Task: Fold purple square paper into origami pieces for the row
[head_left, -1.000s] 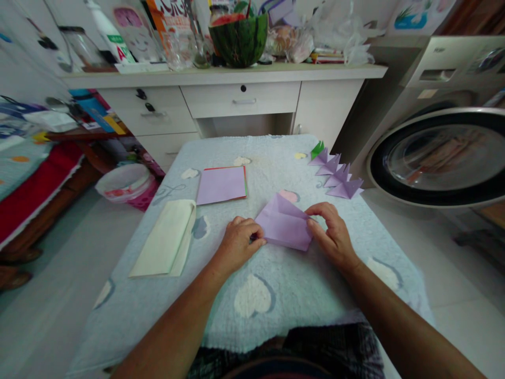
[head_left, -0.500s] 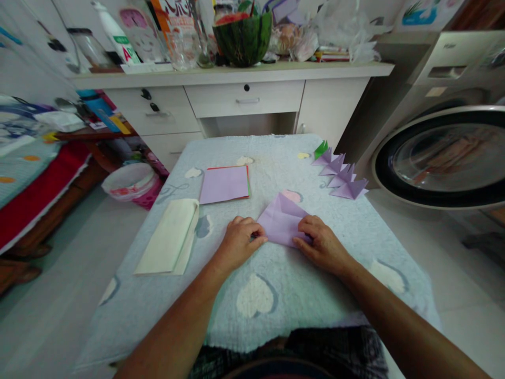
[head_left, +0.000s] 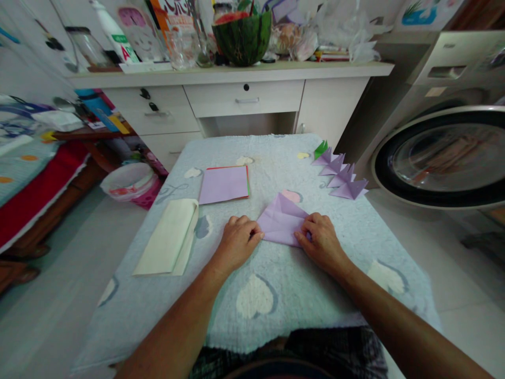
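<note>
A purple sheet of origami paper [head_left: 281, 218], creased and partly folded, lies on the cloth-covered table with a point facing away from me. My left hand [head_left: 240, 239] pinches its left corner between thumb and fingers. At the right corner, my right hand [head_left: 319, 239] grips the paper the same way, fingertips over the edge. Beyond my left hand is a squared stack of coloured paper [head_left: 224, 184], purple on top with red and green edges showing. Several folded purple paper pieces [head_left: 349, 188] stand in a row at the right, with a green folded piece [head_left: 321, 149] at the far end.
A folded cream cloth or paper [head_left: 168, 237] lies on the table's left side. Behind stands a white cabinet [head_left: 244, 100] bearing a cut watermelon [head_left: 244, 39], jars and bags. A washing machine [head_left: 442, 121] is at the right, a pink waste bin [head_left: 132, 181] at the left.
My right hand has shifted slightly left along the paper's near edge. My left hand has moved slightly left, staying at the left corner. The paper stays in place.
</note>
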`<state>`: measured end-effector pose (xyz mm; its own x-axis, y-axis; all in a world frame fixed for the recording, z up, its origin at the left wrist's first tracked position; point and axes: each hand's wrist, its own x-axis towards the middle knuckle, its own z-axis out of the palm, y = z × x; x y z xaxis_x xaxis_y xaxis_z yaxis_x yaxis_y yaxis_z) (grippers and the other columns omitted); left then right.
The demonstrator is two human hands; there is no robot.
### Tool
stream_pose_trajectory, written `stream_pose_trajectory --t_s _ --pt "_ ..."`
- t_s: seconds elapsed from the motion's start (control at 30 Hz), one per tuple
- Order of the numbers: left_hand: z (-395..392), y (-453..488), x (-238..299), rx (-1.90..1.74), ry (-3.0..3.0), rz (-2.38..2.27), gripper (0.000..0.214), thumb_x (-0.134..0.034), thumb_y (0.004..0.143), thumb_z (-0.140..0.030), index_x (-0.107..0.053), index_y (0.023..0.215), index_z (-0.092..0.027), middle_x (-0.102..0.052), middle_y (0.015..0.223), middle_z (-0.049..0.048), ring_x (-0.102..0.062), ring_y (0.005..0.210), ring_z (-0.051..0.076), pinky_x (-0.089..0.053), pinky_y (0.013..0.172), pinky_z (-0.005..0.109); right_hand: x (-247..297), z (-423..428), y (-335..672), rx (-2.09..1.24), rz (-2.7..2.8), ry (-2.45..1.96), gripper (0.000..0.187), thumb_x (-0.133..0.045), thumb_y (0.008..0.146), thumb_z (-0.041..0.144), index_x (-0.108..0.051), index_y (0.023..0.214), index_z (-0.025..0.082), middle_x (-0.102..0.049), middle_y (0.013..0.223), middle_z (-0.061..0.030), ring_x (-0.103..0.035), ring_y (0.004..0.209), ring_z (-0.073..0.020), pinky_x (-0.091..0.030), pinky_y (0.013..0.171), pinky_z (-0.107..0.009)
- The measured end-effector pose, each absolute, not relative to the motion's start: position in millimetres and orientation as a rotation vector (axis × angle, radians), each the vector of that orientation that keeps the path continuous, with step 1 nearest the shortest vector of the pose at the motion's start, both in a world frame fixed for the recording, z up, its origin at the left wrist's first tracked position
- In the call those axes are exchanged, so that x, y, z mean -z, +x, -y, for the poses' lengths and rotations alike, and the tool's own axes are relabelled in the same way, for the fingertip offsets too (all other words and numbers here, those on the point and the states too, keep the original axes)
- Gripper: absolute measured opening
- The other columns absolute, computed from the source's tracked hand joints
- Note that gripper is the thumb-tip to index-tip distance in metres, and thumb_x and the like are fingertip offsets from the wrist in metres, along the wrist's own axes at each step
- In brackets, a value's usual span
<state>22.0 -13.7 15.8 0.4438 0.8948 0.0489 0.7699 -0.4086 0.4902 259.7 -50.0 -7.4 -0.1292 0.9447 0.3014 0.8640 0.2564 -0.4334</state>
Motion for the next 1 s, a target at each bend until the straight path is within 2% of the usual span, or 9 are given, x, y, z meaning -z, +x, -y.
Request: stream_pose_trajectory --t_s 0.43,1.0 --pt "14.0 25.1 -9.0 -0.416 2.355 -1.514 0.017 -0.056 0.09 -0.031 -0.064 0.079 -0.021 -0.058 0.087 0.0047 -0.05 0.089 0.023 -0.038 0.083 0.035 10.9 49.0 258.2 -0.131 1.987 -1.698 0.016 -0.059 0.082 0.025 -0.057 0.067 0.02 -0.055 0.083 -0.0078 -0.048 0.08 -0.0226 -0.037 0.075 -0.04" --pt "12.0 28.4 -8.2 -0.379 2.396 -1.551 0.017 -0.057 0.089 -0.031 -0.062 0.077 -0.021 -0.059 0.086 0.0048 -0.051 0.087 0.022 -0.038 0.083 0.037 8.7 48.5 256.8 -0.127 1.994 -1.741 0.015 -0.059 0.082 0.024 -0.055 0.067 0.02 -0.055 0.083 -0.0083 -0.048 0.08 -0.0233 -0.037 0.075 -0.039"
